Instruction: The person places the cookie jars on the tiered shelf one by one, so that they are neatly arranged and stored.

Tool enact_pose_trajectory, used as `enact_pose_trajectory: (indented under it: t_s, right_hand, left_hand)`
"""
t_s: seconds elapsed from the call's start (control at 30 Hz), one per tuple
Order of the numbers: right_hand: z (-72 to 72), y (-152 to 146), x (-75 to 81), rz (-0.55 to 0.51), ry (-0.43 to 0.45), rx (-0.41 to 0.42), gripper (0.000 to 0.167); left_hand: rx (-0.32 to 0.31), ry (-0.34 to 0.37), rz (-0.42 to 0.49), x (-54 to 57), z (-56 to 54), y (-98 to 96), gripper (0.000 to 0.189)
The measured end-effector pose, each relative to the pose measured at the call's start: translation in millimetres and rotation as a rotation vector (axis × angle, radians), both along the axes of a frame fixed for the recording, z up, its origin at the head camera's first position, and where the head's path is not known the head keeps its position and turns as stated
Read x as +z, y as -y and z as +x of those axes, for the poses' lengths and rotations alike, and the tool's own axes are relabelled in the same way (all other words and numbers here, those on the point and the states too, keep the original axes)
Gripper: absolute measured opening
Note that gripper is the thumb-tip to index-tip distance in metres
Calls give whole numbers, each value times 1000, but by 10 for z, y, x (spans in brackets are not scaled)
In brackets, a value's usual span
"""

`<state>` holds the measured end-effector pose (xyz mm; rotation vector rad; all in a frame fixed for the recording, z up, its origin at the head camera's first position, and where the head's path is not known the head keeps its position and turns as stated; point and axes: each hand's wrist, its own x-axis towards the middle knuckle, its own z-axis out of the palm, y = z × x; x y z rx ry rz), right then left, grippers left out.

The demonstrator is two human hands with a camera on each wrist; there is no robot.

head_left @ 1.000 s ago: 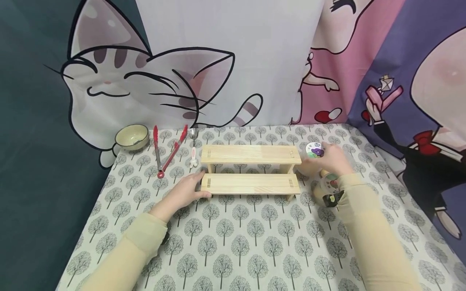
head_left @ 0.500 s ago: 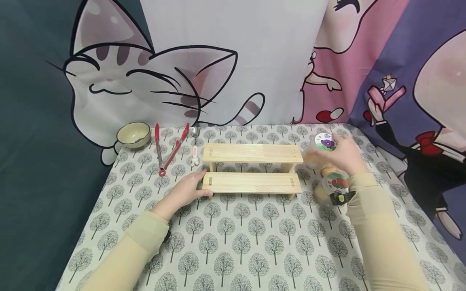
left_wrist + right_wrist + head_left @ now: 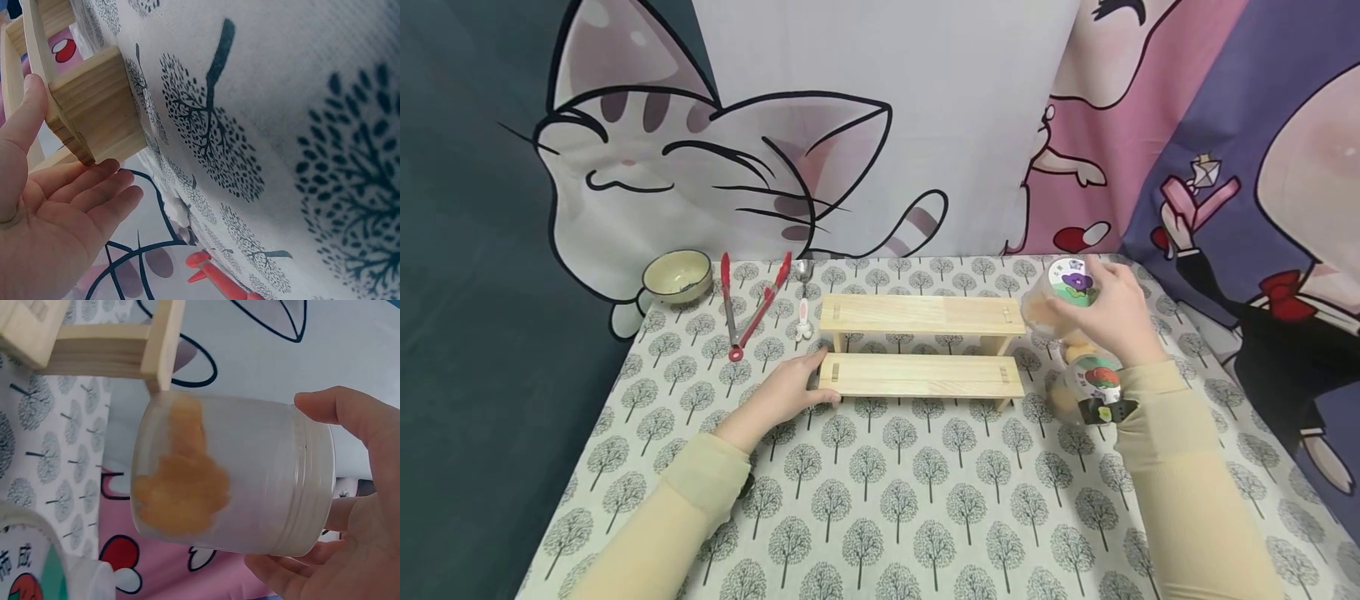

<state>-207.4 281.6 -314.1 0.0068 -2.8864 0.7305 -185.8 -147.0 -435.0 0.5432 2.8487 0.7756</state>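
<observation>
My right hand point(image 3: 1116, 312) grips a clear jar point(image 3: 256, 469) near its lid, thumb on one side and fingers on the other. Its lid point(image 3: 1070, 282) carries a purple and green picture, and an orange-yellow lump shows inside. The jar is tilted, right of the two-step wooden shelf point(image 3: 921, 313). My left hand point(image 3: 782, 396) holds the left end of the shelf's lower step point(image 3: 917, 375), thumb at the front edge and fingers behind. In the left wrist view, the fingertips point(image 3: 109, 165) meet the wood. Another jar point(image 3: 1097, 379) with a red tomato-like picture stands under my right wrist, partly hidden.
At the back left are a cream bowl point(image 3: 677, 277), red-tipped tongs point(image 3: 752, 321) spread open, and a spoon point(image 3: 803, 307) with a rabbit-shaped handle. A tree-print cloth point(image 3: 895, 500) covers the table. Cartoon-printed curtains point(image 3: 887, 50) hang behind its back edge.
My right hand has moved the purple-pictured jar to the right and back, away from the shelf. The tomato-pictured jar shows more fully. My left hand has stayed on the shelf.
</observation>
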Motion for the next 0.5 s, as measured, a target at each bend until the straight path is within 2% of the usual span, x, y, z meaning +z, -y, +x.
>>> enact_pose_trajectory:
  t_s: [0.2, 0.5]
  right_hand:
    - [36, 79, 64, -19, -54, 5, 93]
    - [67, 263, 104, -34, -52, 34, 92]
  left_hand:
    - [7, 0, 2, 2, 11, 2, 91]
    - [-1, -12, 4, -14, -1, 3, 90]
